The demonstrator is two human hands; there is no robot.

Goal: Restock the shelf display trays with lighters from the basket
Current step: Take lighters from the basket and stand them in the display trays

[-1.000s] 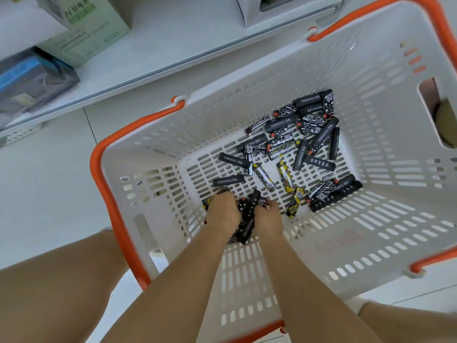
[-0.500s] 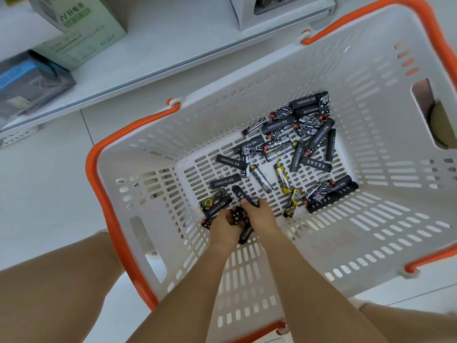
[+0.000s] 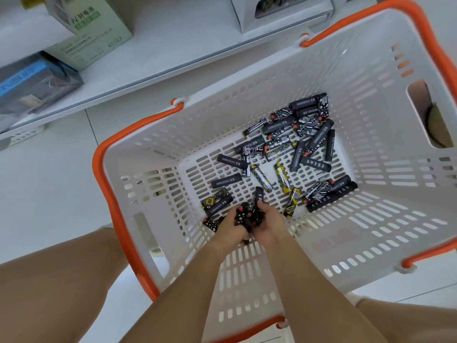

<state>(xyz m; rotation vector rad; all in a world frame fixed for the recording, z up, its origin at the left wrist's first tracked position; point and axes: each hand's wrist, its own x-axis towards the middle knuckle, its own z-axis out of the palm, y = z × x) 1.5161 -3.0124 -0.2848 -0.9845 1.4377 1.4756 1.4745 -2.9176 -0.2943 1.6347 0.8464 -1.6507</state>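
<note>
White floor held basket (image 3: 366, 78); left hand (image 3: 233, 225) and right hand (image 3: 268, 222), at its near wall, cupped together gripping lighter bunch (image 3: 248, 214). Gathering step; next lift toward shelf (image 3: 173, 53).

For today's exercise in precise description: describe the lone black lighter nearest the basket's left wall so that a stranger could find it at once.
Start at the white basket with orange handles, then its slotted floor. Left of the scattered pile lies a black lighter, apart from the rest, above the yellow-patterned lighter. It is plain black with one line of white digits and touches no other lighter.
</note>
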